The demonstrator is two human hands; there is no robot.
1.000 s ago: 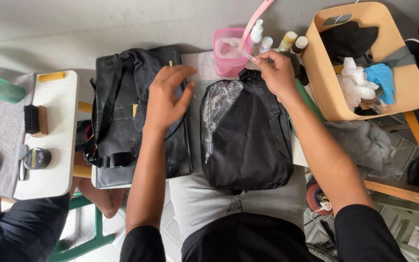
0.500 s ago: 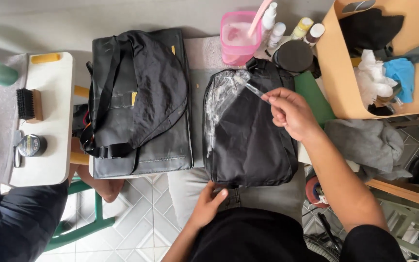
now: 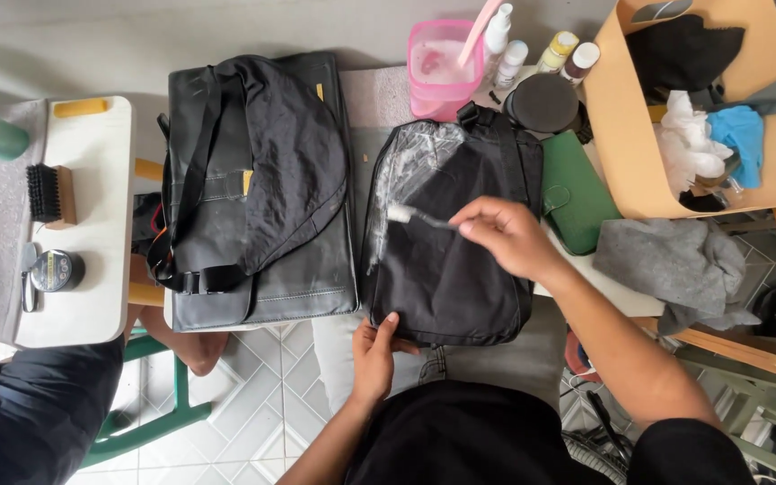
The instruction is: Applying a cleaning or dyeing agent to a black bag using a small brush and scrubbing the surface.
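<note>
A small black bag (image 3: pixel 460 269) lies on my lap and the table edge, with white foam smeared over its upper left part. My right hand (image 3: pixel 509 235) holds a clear toothbrush (image 3: pixel 415 216) whose bristled head touches the foamy area. My left hand (image 3: pixel 377 352) grips the bag's bottom left edge. A larger black bag (image 3: pixel 262 180) lies flat to the left, with its straps and buckle on the left side.
A pink cup (image 3: pixel 442 67) of soapy water stands behind the small bag, beside small bottles (image 3: pixel 532 49) and a round black lid (image 3: pixel 545 103). A cardboard box (image 3: pixel 612 135) with cloths is at right. A brush (image 3: pixel 51 193) and tin (image 3: pixel 56 269) sit on a white stool at left.
My right hand brought the toothbrush down from the pink cup onto the small bag. My left hand left the large bag and took the small bag's bottom edge.
</note>
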